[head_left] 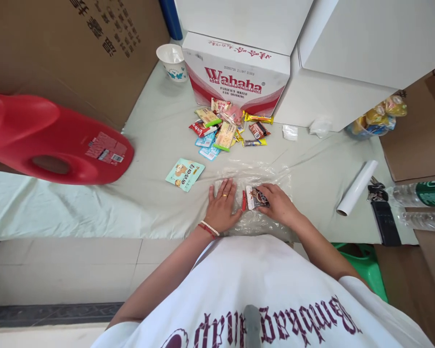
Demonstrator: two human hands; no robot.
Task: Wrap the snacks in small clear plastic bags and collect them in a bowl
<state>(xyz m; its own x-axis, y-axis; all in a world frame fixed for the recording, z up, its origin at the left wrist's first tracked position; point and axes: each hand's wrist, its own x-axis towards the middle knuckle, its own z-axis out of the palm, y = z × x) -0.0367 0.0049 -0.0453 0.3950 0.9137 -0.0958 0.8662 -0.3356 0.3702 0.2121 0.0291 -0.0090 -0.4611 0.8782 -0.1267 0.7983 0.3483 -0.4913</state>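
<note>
A clear plastic bag (271, 169) lies flat on the cloth in front of me. My left hand (221, 205) rests on the bag's left side, palm down with its fingers stretched out. My right hand (278, 205) has its fingers closed on a small brown-and-white snack packet (252, 197) over the bag, covering its right end. Just left of that packet is a narrow red wrapped piece (244, 200); whether it is inside the bag I cannot tell. A mint-green packet (184, 174) with a cartoon figure lies beyond my left hand.
Assorted wrapped snacks (224, 135) are heaped before a Wahaha carton (235, 77), beside a paper cup (172, 63). A large red jug (58, 140) stands left. On the right are a white roll (357, 188), keys (377, 191), a black phone-like object (385, 222) and bottles (420, 193).
</note>
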